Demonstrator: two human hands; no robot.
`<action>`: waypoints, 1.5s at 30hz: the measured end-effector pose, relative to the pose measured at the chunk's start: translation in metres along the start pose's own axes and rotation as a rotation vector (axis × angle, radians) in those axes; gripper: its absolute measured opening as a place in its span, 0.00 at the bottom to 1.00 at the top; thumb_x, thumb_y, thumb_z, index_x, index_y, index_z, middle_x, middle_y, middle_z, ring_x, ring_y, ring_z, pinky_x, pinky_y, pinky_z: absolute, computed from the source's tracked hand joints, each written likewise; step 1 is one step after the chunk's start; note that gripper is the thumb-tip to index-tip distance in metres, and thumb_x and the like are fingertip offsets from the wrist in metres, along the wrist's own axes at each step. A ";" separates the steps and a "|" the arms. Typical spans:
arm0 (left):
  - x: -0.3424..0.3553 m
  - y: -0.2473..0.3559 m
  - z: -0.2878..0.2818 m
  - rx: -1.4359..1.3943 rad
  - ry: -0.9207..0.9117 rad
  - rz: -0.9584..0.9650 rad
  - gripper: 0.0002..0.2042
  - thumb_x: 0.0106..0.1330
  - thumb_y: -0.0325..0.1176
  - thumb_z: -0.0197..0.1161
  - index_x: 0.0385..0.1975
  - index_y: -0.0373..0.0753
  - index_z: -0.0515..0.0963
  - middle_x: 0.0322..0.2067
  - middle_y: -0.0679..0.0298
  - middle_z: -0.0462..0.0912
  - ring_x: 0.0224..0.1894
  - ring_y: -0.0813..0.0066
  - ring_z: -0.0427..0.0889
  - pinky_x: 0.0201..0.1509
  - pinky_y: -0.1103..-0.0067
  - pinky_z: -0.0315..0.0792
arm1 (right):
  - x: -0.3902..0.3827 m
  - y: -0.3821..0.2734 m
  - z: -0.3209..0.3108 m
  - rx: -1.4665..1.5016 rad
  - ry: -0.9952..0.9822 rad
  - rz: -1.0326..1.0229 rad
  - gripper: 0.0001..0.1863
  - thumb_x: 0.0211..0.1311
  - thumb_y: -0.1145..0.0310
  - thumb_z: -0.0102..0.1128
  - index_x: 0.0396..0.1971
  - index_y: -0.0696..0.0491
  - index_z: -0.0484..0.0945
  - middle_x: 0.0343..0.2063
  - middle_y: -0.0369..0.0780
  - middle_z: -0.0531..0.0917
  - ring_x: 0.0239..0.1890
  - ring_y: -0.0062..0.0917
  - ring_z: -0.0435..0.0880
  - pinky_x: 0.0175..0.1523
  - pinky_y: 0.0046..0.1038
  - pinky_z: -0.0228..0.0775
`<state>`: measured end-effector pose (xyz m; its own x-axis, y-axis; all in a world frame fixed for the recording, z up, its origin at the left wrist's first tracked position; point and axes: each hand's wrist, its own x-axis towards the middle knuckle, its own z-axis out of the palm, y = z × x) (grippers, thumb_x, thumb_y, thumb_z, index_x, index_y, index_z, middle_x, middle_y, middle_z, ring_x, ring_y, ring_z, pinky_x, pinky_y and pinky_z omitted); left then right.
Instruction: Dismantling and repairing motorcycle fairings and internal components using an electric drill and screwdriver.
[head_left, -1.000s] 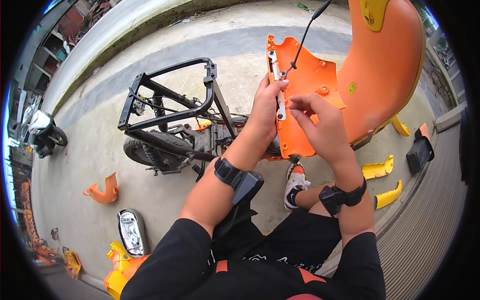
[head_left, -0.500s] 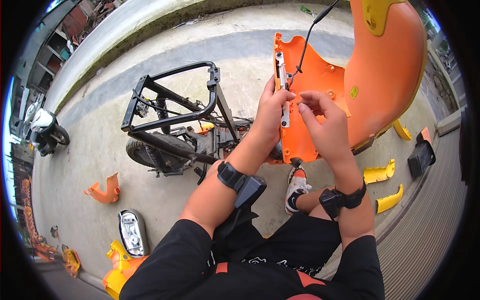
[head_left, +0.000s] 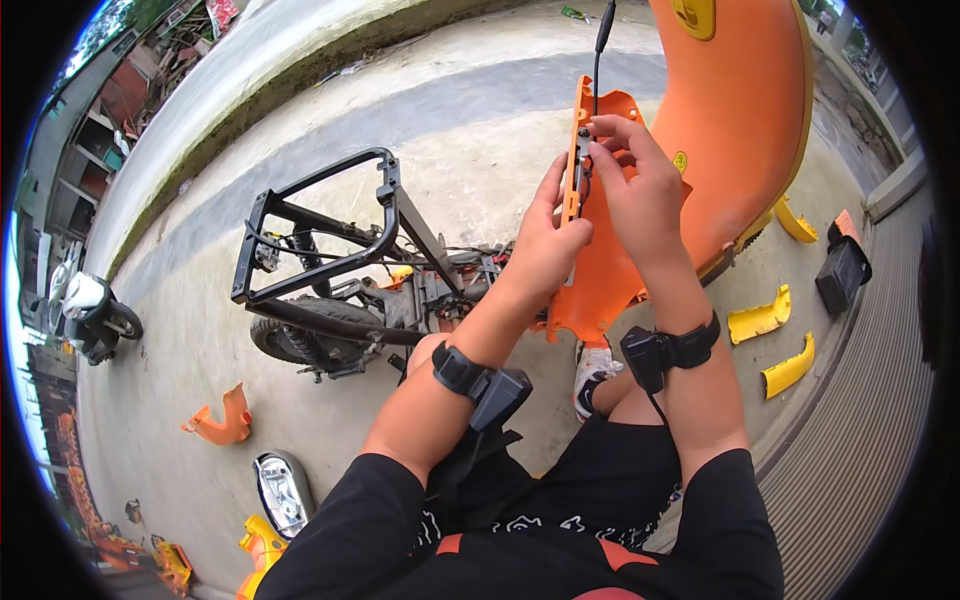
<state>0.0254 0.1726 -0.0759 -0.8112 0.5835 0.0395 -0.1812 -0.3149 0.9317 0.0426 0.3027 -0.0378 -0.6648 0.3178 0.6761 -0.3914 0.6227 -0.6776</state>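
1. Locate the orange panel (head_left: 603,290) right of centre in the frame. Its narrow left edge stands nearly upright, leaning slightly to the right at the top.
2. Left hand (head_left: 545,250): clamped on the left edge of the orange panel, fingers along the outer side, thumb across the near side.
3. Right hand (head_left: 648,190): thumb and bent forefinger at the upper part of the same edge, against a grey fitting (head_left: 584,152). Whether the fingertips pinch it cannot be told.
4. The hands work close together, the right hand higher in the frame.
5. A black cable (head_left: 598,70) descends from the top border to the area above the right fingertips.
6. Right side: a large curved orange shell (head_left: 740,130) rises beside the right hand and limits room there. Its outer edge bows toward the right of the frame.
7. Left side: a black tubular frame (head_left: 335,320) stands left of centre. A strip of concrete floor (head_left: 480,185) separates its upper part from the left hand; lower down, the left forearm passes close to the machinery.
8. Lower centre: a shoe (head_left: 598,378) rests just below the bottom edge of the panel, restricting downward room.
9. Right of the legs, two yellow strips (head_left: 760,315) lie apart from each other, near the ribbed surface (head_left: 850,400) bordering the floor.
10. Lower left: an orange curved piece (head_left: 225,427) and a lamp unit (head_left: 284,495) lie well apart from both hands.
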 end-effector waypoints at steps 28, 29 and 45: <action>-0.005 -0.002 -0.005 0.192 0.024 0.091 0.44 0.53 0.23 0.51 0.76 0.45 0.47 0.32 0.67 0.73 0.26 0.85 0.65 0.29 0.85 0.66 | 0.004 0.001 0.002 -0.095 -0.020 -0.024 0.09 0.63 0.75 0.65 0.42 0.55 0.82 0.32 0.36 0.86 0.33 0.18 0.83 0.37 0.23 0.75; -0.004 -0.006 -0.006 0.227 0.019 0.126 0.44 0.53 0.23 0.52 0.76 0.44 0.48 0.32 0.66 0.73 0.26 0.85 0.65 0.30 0.85 0.66 | 0.003 0.004 0.002 -0.095 -0.018 -0.024 0.08 0.63 0.75 0.65 0.42 0.55 0.82 0.32 0.35 0.85 0.33 0.18 0.82 0.38 0.22 0.75; -0.003 -0.018 -0.001 0.326 0.131 0.088 0.46 0.50 0.26 0.61 0.74 0.33 0.48 0.57 0.39 0.64 0.55 0.41 0.75 0.57 0.65 0.74 | 0.010 0.054 -0.002 -0.172 -0.090 0.202 0.19 0.72 0.62 0.59 0.56 0.58 0.75 0.49 0.41 0.83 0.50 0.23 0.82 0.55 0.23 0.74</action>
<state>0.0305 0.1755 -0.0928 -0.8840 0.4573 0.0974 0.0621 -0.0915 0.9939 0.0158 0.3407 -0.0670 -0.7751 0.3882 0.4986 -0.1366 0.6675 -0.7320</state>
